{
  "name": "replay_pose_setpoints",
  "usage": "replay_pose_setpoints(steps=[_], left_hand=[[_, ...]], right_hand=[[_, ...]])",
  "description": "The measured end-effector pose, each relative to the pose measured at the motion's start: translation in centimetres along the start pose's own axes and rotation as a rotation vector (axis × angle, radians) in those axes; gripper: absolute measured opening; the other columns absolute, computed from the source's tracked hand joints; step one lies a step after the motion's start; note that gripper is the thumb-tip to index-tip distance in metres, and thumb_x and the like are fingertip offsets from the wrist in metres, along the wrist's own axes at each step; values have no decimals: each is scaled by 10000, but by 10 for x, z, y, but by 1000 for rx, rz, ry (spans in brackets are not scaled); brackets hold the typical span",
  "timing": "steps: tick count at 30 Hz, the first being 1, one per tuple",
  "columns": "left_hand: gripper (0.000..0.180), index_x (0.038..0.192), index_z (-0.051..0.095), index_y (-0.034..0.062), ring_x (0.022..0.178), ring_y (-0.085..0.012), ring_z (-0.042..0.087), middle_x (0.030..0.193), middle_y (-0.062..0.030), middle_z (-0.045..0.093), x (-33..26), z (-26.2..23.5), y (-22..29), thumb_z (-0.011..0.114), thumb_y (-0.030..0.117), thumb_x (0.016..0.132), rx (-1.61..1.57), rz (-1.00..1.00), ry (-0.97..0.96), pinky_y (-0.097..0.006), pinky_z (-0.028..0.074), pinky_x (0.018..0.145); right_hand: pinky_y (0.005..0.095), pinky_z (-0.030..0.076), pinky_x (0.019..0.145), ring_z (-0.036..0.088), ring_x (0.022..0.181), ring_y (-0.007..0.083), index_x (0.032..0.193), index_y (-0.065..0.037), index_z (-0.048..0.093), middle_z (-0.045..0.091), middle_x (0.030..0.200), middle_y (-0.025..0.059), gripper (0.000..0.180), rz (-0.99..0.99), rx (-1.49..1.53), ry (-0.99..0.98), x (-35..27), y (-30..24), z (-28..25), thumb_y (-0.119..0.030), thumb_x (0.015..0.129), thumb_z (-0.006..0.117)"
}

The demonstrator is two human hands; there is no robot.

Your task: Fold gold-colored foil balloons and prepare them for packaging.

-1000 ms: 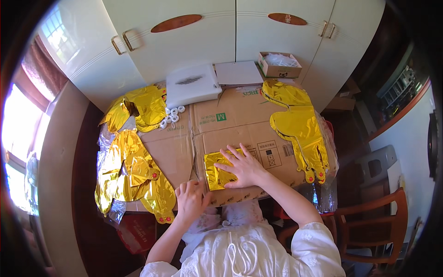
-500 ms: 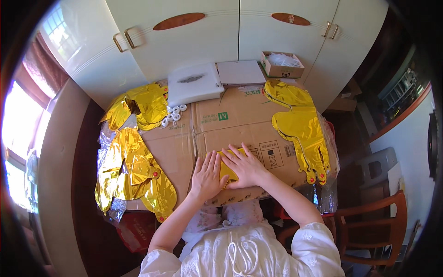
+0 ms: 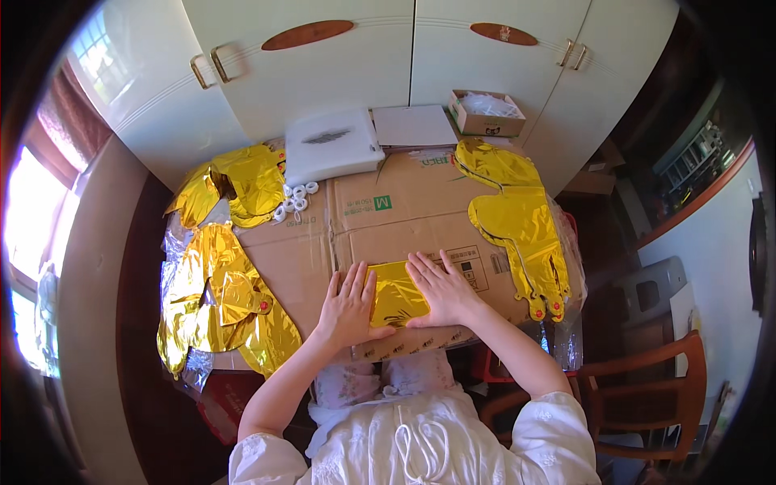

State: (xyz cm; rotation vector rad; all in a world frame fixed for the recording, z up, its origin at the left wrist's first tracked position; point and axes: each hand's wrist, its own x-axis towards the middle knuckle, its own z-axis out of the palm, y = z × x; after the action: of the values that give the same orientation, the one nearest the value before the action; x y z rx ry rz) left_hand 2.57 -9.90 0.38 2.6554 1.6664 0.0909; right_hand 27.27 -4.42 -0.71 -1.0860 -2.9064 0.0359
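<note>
A folded gold foil balloon (image 3: 398, 293), flattened to a neat rectangle, lies on the cardboard (image 3: 283, 250) near its front edge. My left hand (image 3: 347, 311) rests along its left side, fingers stretched out and pointing away from me. Against its right side lies my right hand (image 3: 447, 297), palm down with the fingers extended and the thumb turned inward. Both hands are open, touching the foil's edges, and its shiny middle shows between them.
Unfolded gold foil balloons lie at the right (image 3: 517, 214) and left (image 3: 230, 291). Small white ribbon rolls (image 3: 296, 202), a white plastic-wrapped stack (image 3: 333, 147), a flat pale stack (image 3: 412, 127) and a small box of translucent pieces (image 3: 487, 113) sit toward the cabinet (image 3: 339, 73). A wooden chair (image 3: 647, 368) stands right.
My hands have moved apart from over the folded foil to its two sides, uncovering its middle. The whole view has shifted slightly.
</note>
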Motion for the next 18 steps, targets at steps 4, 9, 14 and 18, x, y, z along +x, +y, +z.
replay_pose_setpoints(steps=[4,9,14,18], left_hand=[[1147,1440,326,-77,1438,-336,263,1523,-246,294,0,-2,-5,570,773,709,-57,35,13,-520,201,1154],[1086,1443,324,-71,1439,-321,267,1531,-228,293,-3,24,-16,524,755,768,43,62,102,-514,197,1159],[1046,1445,324,-69,1440,-319,267,1532,-227,291,-2,9,-10,507,733,798,-4,51,48,-512,199,1159],[1048,1447,324,-66,1444,-316,258,1534,-227,289,-3,3,-8,522,727,793,-38,43,40,-512,197,1159]], right_hand=[[546,63,1184,160,1479,270,1487,35,225,197,1580,178,1135,11,3,-45,-2,-1,-10,-787,758,510],[559,51,1181,148,1483,264,1495,13,223,179,1587,172,1131,5,6,-46,0,-1,-9,-787,752,521],[535,39,1189,140,1486,250,1513,-36,229,187,1591,155,1083,31,-65,-160,-2,6,-24,-797,780,467],[534,98,1187,235,1458,270,1488,-85,331,313,1546,140,787,106,40,80,-30,53,-21,-596,911,490]])
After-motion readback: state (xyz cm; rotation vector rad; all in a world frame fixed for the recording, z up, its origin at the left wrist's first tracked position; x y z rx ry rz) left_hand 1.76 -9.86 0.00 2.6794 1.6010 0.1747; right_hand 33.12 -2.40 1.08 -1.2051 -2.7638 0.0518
